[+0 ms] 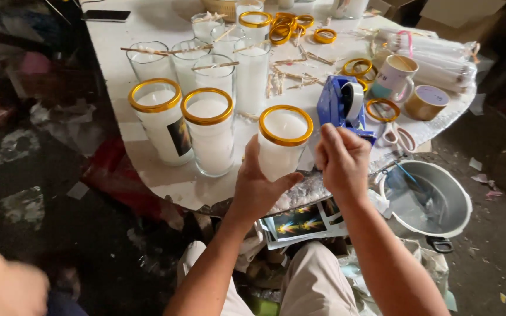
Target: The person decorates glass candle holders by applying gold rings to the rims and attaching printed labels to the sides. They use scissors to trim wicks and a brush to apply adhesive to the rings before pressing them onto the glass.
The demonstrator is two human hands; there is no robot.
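Observation:
My left hand point(259, 187) grips a glass candle jar point(280, 146) filled with white wax and ringed with a gold rim, holding it at the near edge of the white table point(165, 181). My right hand point(342, 161) is beside the jar's right side, fingers pinched together just below a blue tape dispenser point(341, 105); whether it holds a piece of tape I cannot tell. Two more gold-rimmed candle jars point(209, 131) stand to the left, one point(160, 120) bearing a dark picture label.
Several unrimmed candle glasses point(206, 64) with wick sticks stand further back, with loose gold rings point(285, 26), a mug point(395, 76), a tape roll point(426, 102) and scissors point(396, 137). A metal pot point(428, 202) sits lower right. Printed pictures point(297, 222) lie under the table edge. Another person's arm point(1, 281) is bottom left.

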